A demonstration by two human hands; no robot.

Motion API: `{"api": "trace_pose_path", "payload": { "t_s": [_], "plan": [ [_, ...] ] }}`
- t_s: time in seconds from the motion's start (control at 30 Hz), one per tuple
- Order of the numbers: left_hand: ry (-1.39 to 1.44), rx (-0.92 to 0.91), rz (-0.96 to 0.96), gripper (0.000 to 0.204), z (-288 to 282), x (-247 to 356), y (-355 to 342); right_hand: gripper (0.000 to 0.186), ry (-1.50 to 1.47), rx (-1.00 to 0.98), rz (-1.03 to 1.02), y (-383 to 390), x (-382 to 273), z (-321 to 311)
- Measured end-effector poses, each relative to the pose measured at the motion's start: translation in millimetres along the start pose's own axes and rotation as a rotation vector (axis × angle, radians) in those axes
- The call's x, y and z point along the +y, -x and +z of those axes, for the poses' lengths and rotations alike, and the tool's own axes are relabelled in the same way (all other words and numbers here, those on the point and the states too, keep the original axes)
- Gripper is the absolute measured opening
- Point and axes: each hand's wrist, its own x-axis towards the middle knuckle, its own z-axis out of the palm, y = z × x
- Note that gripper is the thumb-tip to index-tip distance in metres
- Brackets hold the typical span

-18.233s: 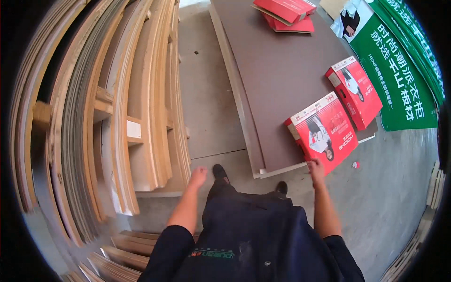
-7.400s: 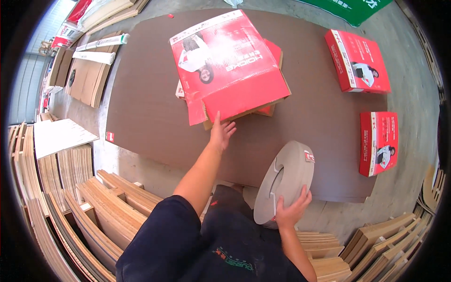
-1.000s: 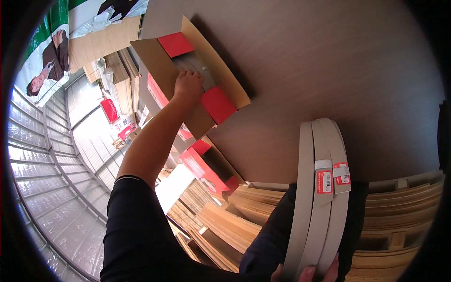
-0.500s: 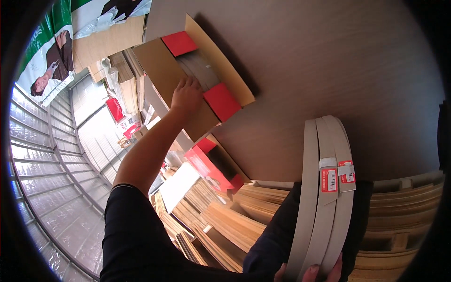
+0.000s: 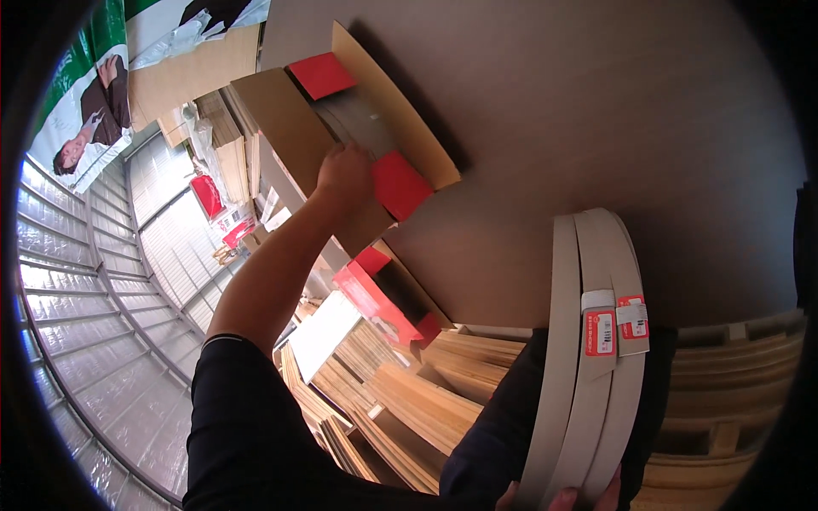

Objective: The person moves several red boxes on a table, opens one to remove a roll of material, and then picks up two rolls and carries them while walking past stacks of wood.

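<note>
My left arm stretches up to an open cardboard box with red end flaps. There my left hand reaches over the near side, its fingers down inside and mostly hidden. Grey coiled edge banding lies in the box, beside those fingers; whether they grip it is not visible. At the lower right, my right hand is wrapped round the bottom of several rolls of grey edge banding held on edge together. Red-and-white labels are stuck on two of them.
A brown panel surface lies under the box. A second red box, open, sits nearer me. Below are stacked wooden boards, with more timber stacks at the right. Banners hang at the upper left.
My left hand has gone slightly deeper into the box, so its fingers show less. The rolls in my right hand have barely shifted.
</note>
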Motion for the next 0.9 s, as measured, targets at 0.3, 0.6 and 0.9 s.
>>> {"api": "trace_pose_path", "payload": {
  "t_s": [0.3,0.6,0.9],
  "plan": [
    [-0.128,-0.293,-0.057,0.035,-21,9,5,0.028,-0.081,0.055,0.202,-29,-16,10],
    [-0.028,-0.382,-0.35,0.048,-9,21,-14,0.028,-0.029,-0.029,0.004,-19,-6,-1],
    [1.125,-0.083,-0.708,0.053,-19,33,-75,0.033,0.11,-0.173,-0.074,-13,-14,-16]
  ]
}}
